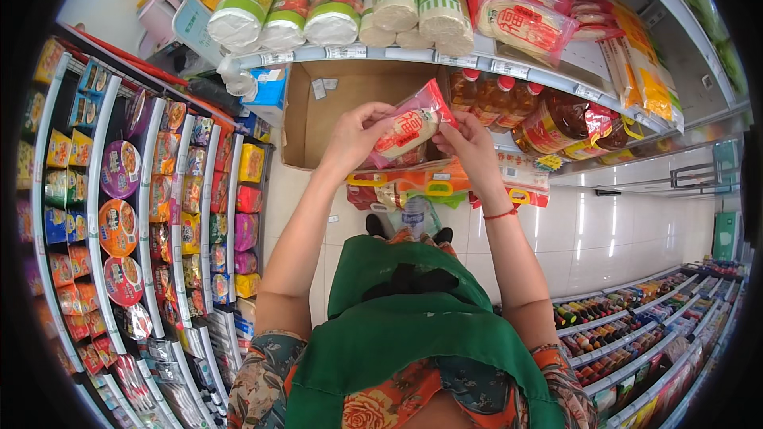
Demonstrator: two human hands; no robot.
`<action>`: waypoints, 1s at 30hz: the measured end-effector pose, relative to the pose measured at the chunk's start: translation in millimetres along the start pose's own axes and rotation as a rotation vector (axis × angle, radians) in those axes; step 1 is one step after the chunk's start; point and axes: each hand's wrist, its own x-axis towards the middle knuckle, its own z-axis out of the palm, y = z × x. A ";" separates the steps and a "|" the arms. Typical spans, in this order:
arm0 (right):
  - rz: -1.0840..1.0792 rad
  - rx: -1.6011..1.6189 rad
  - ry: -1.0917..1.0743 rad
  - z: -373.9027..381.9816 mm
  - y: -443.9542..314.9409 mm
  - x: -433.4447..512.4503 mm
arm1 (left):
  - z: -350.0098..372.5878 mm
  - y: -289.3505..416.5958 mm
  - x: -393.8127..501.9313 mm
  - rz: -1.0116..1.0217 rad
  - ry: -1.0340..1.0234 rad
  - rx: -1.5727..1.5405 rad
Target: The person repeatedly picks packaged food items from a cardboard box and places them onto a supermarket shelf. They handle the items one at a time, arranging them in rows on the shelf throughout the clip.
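Both my hands hold one clear-and-red plastic packet of pale dried noodles (411,130) over an open cardboard box (304,116). My left hand (360,131) pinches its left edge, and my right hand (471,140) grips the red end on the right. Inside the box lie a few small paper labels (323,87) and, partly hidden under the held packet, what looks like another packet. Similar red noodle packets (518,21) are stacked on the shelf above, right of paper-wrapped noodle rolls (334,0).
Oil bottles (501,98) stand beneath the shelf, right of the box. Bags with yellow handles (438,186) are below the box. Instant noodle racks (122,223) rise at the left, bottle shelves (620,322) at the lower right. A blue box (266,92) adjoins the cardboard box.
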 end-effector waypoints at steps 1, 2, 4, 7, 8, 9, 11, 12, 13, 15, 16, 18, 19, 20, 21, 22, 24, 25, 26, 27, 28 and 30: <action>-0.012 -0.003 0.023 4.0 4.3 5.2 | -1.9 -9.5 2.7 -0.025 0.033 -0.032; -0.023 -0.005 0.045 8.5 8.0 10.3 | -3.4 -22.2 6.9 -0.050 0.066 -0.065; -0.034 0.013 0.079 18.3 10.6 16.6 | -5.0 -34.0 10.0 -0.115 0.127 -0.143; -0.042 0.062 0.093 30.9 14.7 25.0 | -3.9 -48.9 14.2 -0.199 0.205 -0.246; -0.051 0.068 0.084 33.4 20.8 31.0 | -4.1 -54.4 15.9 -0.204 0.224 -0.260; -0.059 0.075 0.076 34.8 27.7 37.0 | -3.7 -62.5 18.6 -0.212 0.242 -0.274; -0.037 0.025 0.036 39.4 37.3 46.7 | -3.7 -83.9 24.2 -0.182 0.281 -0.210; -0.026 0.001 0.017 41.9 42.0 50.9 | -3.7 -91.2 26.6 -0.167 0.299 -0.176; -0.003 -0.014 0.023 44.1 46.6 54.9 | -3.9 -98.4 28.9 -0.187 0.287 -0.166; 0.046 -0.043 0.033 48.4 58.0 63.0 | -4.3 -114.0 33.2 -0.230 0.267 -0.145; 0.050 -0.049 0.023 49.8 63.5 66.3 | -4.7 -124.3 36.2 -0.248 0.256 -0.142; 0.059 -0.062 0.003 51.2 76.6 74.2 | -5.2 -145.3 43.1 -0.287 0.232 -0.135; 0.078 -0.049 -0.009 48.6 88.7 80.7 | -5.0 -152.1 46.1 -0.292 0.212 -0.068; 0.096 -0.036 -0.021 45.9 100.2 87.8 | -4.5 -158.8 48.8 -0.297 0.193 0.000; 0.115 -0.023 -0.036 49.8 98.5 89.6 | -5.2 -154.3 48.6 -0.303 0.176 0.068; 0.150 -0.057 -0.022 52.1 96.8 89.6 | -4.9 -149.9 47.3 -0.336 0.159 0.049; 0.220 -0.124 0.008 57.4 90.3 86.3 | -4.8 -138.3 43.7 -0.402 0.125 0.012; 0.206 -0.142 0.007 60.1 94.1 89.7 | -5.9 -154.4 47.6 -0.405 0.142 0.038; 0.192 -0.160 0.006 62.8 100.5 94.5 | -5.9 -176.8 53.1 -0.409 0.159 0.063; 0.180 -0.177 0.017 62.9 103.9 97.6 | -4.9 -173.2 55.6 -0.410 0.163 0.088; 0.191 -0.184 0.021 61.9 107.0 100.2 | -4.3 -170.1 56.4 -0.449 0.144 0.070; 0.213 -0.198 0.021 62.2 110.9 104.5 | -4.1 -159.9 54.1 -0.529 0.113 0.034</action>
